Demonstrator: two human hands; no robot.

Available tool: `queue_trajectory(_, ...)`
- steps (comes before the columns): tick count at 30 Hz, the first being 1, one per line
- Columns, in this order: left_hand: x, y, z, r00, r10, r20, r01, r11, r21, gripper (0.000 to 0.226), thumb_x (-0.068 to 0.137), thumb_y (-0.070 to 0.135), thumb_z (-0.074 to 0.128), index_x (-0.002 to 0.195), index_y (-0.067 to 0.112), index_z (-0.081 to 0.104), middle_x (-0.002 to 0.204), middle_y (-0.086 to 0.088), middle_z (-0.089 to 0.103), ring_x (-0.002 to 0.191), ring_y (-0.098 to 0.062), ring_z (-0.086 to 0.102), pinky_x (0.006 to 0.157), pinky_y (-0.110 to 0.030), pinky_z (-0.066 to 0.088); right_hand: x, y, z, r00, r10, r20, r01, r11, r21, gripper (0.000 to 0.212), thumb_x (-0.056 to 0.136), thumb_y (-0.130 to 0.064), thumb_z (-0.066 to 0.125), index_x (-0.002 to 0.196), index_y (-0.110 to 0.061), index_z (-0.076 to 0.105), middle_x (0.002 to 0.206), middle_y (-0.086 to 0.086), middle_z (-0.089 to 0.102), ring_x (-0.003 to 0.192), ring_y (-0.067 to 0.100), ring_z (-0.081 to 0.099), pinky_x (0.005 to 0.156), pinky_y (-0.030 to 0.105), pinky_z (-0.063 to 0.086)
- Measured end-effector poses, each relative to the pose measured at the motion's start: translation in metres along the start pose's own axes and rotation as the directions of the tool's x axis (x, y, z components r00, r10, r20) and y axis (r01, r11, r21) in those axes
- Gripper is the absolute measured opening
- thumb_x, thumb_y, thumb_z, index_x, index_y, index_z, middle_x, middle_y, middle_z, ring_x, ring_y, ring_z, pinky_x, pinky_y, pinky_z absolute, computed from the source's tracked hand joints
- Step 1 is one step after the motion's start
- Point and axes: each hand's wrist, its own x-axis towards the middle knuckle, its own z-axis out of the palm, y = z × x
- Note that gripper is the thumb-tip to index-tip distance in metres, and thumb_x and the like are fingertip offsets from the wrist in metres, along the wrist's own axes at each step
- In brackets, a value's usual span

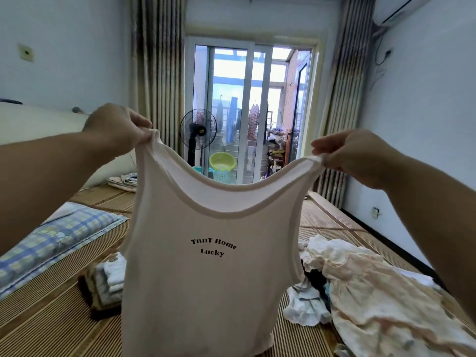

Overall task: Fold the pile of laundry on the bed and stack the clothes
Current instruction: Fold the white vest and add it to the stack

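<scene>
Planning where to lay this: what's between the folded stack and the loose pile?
Head view: the held tank top hangs there, hiding the mat between folded stack and loose pile.

Matt ribbed cloth tank top (pixel 206 279); woven bamboo mat (pixel 51 318).

cream tank top (pixel 206 279) held up by its straps, left hand (pixel 116 127) and right hand (pixel 353 155) pinching them, folded stack (pixel 108 282) left of it, unfolded pile (pixel 360 287) right, fan (pixel 197 130) behind it

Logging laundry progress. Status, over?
Straps pinched by left hand, right hand. Spread tank top held up. Loose pile right, folded stack left; nothing blocking.
</scene>
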Motion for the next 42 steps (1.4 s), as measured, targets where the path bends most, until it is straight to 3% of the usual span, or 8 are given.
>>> queue_trajectory(5,-0.013,0.008,-0.013,0.981,0.193,-0.006,-0.183,0.943,0.277,0.025,0.090,0.029,0.066,0.104,0.011,0.074,0.101,-0.015,0.072,0.089,-0.030,0.059,0.071,-0.030,0.035,-0.003,0.004,0.008,0.963,-0.235,-0.130,0.143,0.859,-0.491,0.022,0.090,-0.015,0.063,0.109,-0.007,0.072,0.097,0.012,0.069,0.087,0.024,0.059,0.083,0.039,0.051)
queue_trajectory(11,-0.007,0.021,-0.027,0.998,0.016,-0.059,-0.029,0.976,-0.218,0.029,0.096,0.032,0.057,0.115,0.010,0.061,0.088,-0.007,0.058,0.074,-0.023,0.055,0.056,-0.030,0.038,-0.010,-0.014,-0.020,0.986,-0.036,-0.160,0.049,0.996,0.079,0.009,0.091,-0.017,0.062,0.094,-0.009,0.065,0.081,0.006,0.057,0.078,0.019,0.053,0.066,0.030,0.046)
queue_trajectory(15,0.010,0.029,-0.041,0.984,-0.157,0.085,0.176,0.789,-0.589,0.016,0.098,0.028,0.052,0.095,0.016,0.060,0.074,-0.002,0.052,0.046,-0.010,0.050,0.036,-0.020,0.037,0.001,-0.026,-0.044,0.977,-0.002,-0.214,0.047,0.977,0.206,0.005,0.088,-0.018,0.067,0.086,-0.013,0.065,0.076,0.003,0.059,0.064,0.010,0.055,0.055,0.020,0.051)
queue_trajectory(18,0.016,0.037,-0.040,0.986,-0.124,0.110,0.166,0.753,-0.637,0.017,0.100,0.023,0.048,0.103,0.013,0.061,0.081,-0.008,0.065,0.057,-0.012,0.069,0.049,-0.022,0.053,0.020,-0.024,-0.053,0.962,0.012,-0.274,0.059,0.966,0.250,0.011,0.087,-0.020,0.069,0.095,-0.013,0.067,0.084,0.004,0.066,0.069,0.010,0.066,0.063,0.021,0.059)
queue_trajectory(24,0.035,0.036,-0.001,0.976,-0.118,0.182,0.202,0.801,-0.564,0.030,0.099,0.031,0.051,0.124,0.014,0.053,0.115,-0.017,0.064,0.089,-0.027,0.072,0.061,-0.028,0.058,0.071,0.010,-0.037,0.933,0.054,-0.355,0.012,0.983,0.181,0.022,0.087,-0.020,0.070,0.107,-0.009,0.066,0.091,0.010,0.067,0.057,0.008,0.070,0.051,0.018,0.054)
queue_trajectory(29,0.041,0.020,0.083,0.947,-0.155,0.280,0.269,0.858,-0.436,0.021,0.099,0.026,0.053,0.115,0.013,0.054,0.102,-0.014,0.066,0.081,-0.023,0.071,0.074,-0.034,0.059,0.125,0.077,0.015,0.921,0.170,-0.352,-0.151,0.985,0.081,0.009,0.085,-0.015,0.072,0.080,-0.013,0.065,0.089,0.017,0.068,0.073,0.028,0.071,0.064,0.035,0.059)
queue_trajectory(34,0.032,-0.021,0.187,0.927,-0.136,0.348,0.245,0.925,-0.290,0.022,0.098,0.027,0.054,0.108,0.008,0.056,0.091,-0.009,0.061,0.089,-0.027,0.066,0.085,-0.045,0.057,0.149,0.154,0.086,0.930,0.087,-0.357,-0.150,0.977,-0.154,0.017,0.088,-0.024,0.067,0.093,-0.010,0.075,0.091,0.015,0.073,0.087,0.032,0.069,0.085,0.045,0.056)
queue_trajectory(42,-0.012,-0.104,0.267,0.848,-0.165,0.503,0.291,0.939,-0.183,0.014,0.096,0.030,0.058,0.089,0.018,0.055,0.090,-0.008,0.063,0.084,-0.026,0.060,0.083,-0.045,0.053,0.114,0.237,0.152,0.965,0.153,-0.211,-0.194,0.962,-0.192,0.020,0.091,-0.026,0.062,0.097,-0.011,0.075,0.090,0.008,0.073,0.087,0.026,0.066,0.078,0.034,0.050)
